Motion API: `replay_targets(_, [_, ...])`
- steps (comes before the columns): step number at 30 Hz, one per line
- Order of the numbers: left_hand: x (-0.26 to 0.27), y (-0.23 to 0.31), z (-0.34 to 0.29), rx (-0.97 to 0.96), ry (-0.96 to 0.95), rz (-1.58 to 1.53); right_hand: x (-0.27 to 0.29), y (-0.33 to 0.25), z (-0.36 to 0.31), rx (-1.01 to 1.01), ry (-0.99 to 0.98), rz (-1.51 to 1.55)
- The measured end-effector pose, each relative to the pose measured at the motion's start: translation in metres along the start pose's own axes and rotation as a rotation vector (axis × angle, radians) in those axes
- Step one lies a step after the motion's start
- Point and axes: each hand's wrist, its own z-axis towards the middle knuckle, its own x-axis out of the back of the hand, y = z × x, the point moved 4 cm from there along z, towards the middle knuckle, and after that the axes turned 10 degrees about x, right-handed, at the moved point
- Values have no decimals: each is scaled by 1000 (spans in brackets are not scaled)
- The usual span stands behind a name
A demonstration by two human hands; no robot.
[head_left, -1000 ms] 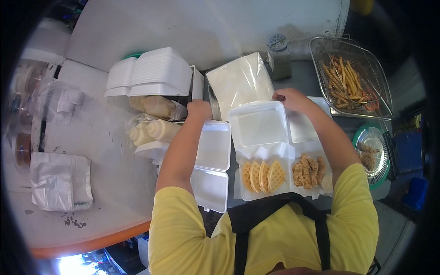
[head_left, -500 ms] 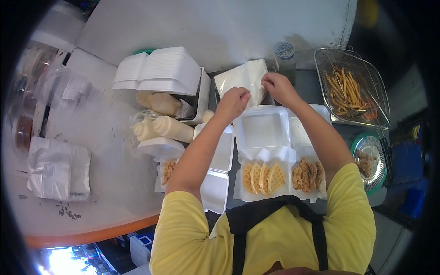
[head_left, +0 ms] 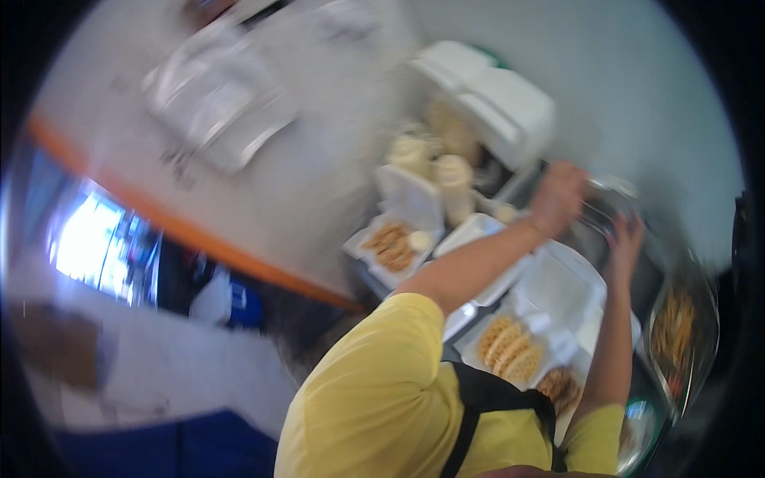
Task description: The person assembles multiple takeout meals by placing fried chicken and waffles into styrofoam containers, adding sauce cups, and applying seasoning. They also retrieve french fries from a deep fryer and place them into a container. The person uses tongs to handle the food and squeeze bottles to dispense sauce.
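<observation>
At the back of the counter, my left hand (head_left: 560, 199) bends over the rim of a dark metal pan, its fingers smeared by motion. My right hand (head_left: 627, 241) is a little to its right, fingertips up and apart, near the same pan. A shiny pale packet (head_left: 612, 188) lies just beyond both hands, too blurred to make out. Below my forearms stands an open white foam box (head_left: 562, 279) with a row of waffle wedges (head_left: 510, 350) and fried chicken (head_left: 560, 386). Left of my arm, a second foam box (head_left: 408, 195) holds fried pieces (head_left: 390, 247) and a small sauce cup (head_left: 420, 240).
Stacked white foam boxes (head_left: 498, 107) stand at the back, with cream sauce bottles (head_left: 454, 187) before them. Clear plastic bags (head_left: 219, 103) lie on the left counter, inside its orange edge (head_left: 207, 243). On the right are a wire basket of fries (head_left: 677, 327) and a green-rimmed plate (head_left: 641, 430).
The view has swung left and tilted, showing more floor and counter. My hands have drawn apart from the white paper that they were pinching at the pan.
</observation>
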Motion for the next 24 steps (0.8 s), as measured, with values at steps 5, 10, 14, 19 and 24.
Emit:
replay_targets(5, [109, 57, -9, 368, 230, -376, -30, 15, -46, -312, -145, 541])
replay_targets(10, [187, 45, -65, 631, 185, -911, -78, -23, -161, -433, -403, 976])
replay_targets(14, [263, 36, -115, 809, -179, -955, -86, -45, -208, -344, -393, 952])
replay_targets(19, [371, 30, -134, 737, -260, -718, -140, -135, -268, -108, -595, 602])
replay_targets(24, [441, -15, -199, 954, -505, -546, -209, -153, -346, -278, -784, 567])
